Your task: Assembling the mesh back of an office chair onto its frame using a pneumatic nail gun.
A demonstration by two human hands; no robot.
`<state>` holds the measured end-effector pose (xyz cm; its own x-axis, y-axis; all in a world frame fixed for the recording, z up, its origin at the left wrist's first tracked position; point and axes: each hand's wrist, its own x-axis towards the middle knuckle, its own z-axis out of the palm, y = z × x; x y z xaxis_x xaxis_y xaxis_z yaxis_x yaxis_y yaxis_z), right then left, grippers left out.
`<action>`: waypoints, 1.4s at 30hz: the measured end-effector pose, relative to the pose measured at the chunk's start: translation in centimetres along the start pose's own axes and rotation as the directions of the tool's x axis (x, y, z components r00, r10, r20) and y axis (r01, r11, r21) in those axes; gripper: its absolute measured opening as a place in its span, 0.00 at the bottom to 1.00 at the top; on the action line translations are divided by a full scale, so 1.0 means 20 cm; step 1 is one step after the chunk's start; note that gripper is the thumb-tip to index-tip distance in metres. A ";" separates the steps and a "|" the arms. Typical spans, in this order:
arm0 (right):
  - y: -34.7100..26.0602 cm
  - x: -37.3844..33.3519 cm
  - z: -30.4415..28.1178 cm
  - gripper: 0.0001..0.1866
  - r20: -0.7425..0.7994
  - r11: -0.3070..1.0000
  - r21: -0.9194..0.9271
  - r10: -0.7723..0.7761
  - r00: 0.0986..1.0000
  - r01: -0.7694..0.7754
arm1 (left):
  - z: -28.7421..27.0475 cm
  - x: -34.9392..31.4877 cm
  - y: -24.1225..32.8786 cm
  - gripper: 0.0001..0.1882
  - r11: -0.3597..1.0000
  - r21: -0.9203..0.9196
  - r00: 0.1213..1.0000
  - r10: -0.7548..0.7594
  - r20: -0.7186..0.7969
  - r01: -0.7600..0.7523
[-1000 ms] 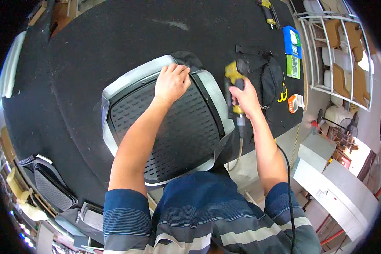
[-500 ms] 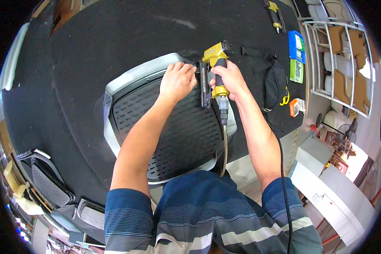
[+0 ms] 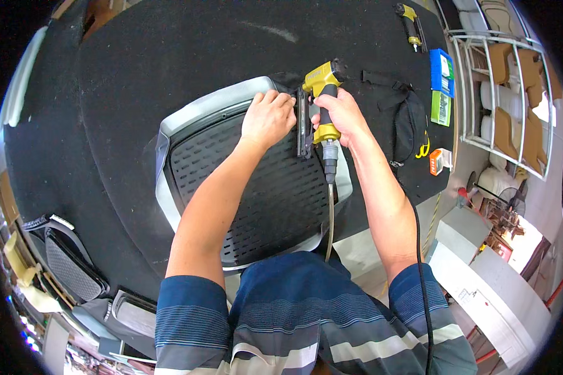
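A black slotted seat panel [image 3: 256, 194] lies in front of me, with a light grey cover [image 3: 200, 110] wrapped over its rim. My left hand [image 3: 269, 119] is closed at the panel's far edge, its fingers curled and pinching the cover there; the fingertips are partly hidden. In my right hand [image 3: 345, 115] is a yellow and black air staple gun [image 3: 321, 76], gripped by its handle. Its slim magazine stands close beside my left fingertips, over the panel's far right corner. Whether its nose touches the cover cannot be seen. An air hose [image 3: 331, 212] runs down from the handle.
Black cloth covers the table [image 3: 131, 69]. Along its right side lie a black pouch [image 3: 408, 122], blue [image 3: 441, 72] and green [image 3: 441, 107] packs, an orange-white box [image 3: 440, 161] and a second staple gun [image 3: 411, 26]. A white rack [image 3: 463, 87] stands beyond; more padded panels [image 3: 72, 265] lie left.
The view has shifted slightly. Both hands keep the same hold at the far right corner, and the staple gun stays nearly in place beside the left fingers.
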<state>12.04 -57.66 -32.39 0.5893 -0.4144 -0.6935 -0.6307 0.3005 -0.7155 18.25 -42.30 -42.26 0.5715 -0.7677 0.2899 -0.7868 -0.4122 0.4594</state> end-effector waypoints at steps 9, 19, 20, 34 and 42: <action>0.00 0.04 0.03 0.04 0.027 0.998 -0.055 0.005 1.000 -0.004 | 0.00 0.00 0.00 0.11 1.000 0.017 1.000 0.007 0.021 -0.008; -0.02 0.08 0.07 0.05 0.012 0.994 -0.102 0.048 0.999 -0.046 | 0.00 0.00 0.00 0.11 0.999 0.038 0.996 0.001 0.091 -0.005; -0.02 0.09 0.07 0.05 0.005 0.994 -0.106 0.042 0.999 -0.041 | 0.00 0.00 0.01 0.11 0.999 0.043 0.995 0.005 0.102 -0.010; 0.17 -0.24 -0.42 0.16 -0.159 0.932 -0.358 -0.114 0.981 0.051 | -0.02 -0.02 0.02 0.15 0.998 0.039 0.999 0.041 0.003 -0.041; 0.73 -0.51 -0.78 0.36 -0.027 0.222 -0.971 -0.477 0.878 0.091 | -0.02 -0.02 0.01 0.14 0.998 0.047 0.999 0.030 -0.015 -0.030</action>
<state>-11.04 -62.48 -34.50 0.8053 -0.5302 -0.2654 -0.5764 -0.8050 -0.1405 17.99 -41.84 -42.00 0.5508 -0.7723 0.3166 -0.8135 -0.4119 0.4106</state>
